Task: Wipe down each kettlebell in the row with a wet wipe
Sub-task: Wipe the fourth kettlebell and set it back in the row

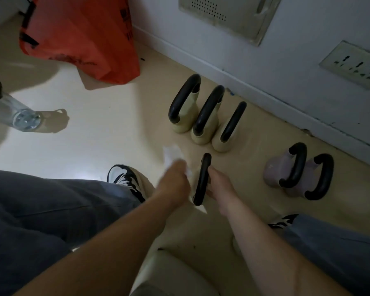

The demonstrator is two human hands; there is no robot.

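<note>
A cream kettlebell with a black handle stands on the floor between my hands, its body mostly hidden. My left hand grips a white wet wipe against the kettlebell's left side. My right hand holds the kettlebell from the right, fingers curled at the handle. Three cream kettlebells stand in a row near the wall. Two mauve kettlebells sit to the right.
An orange bag lies at the back left. A clear plastic bottle lies at the far left. The white wall with a socket plate runs along the right. My shoes and trouser legs flank the kettlebell.
</note>
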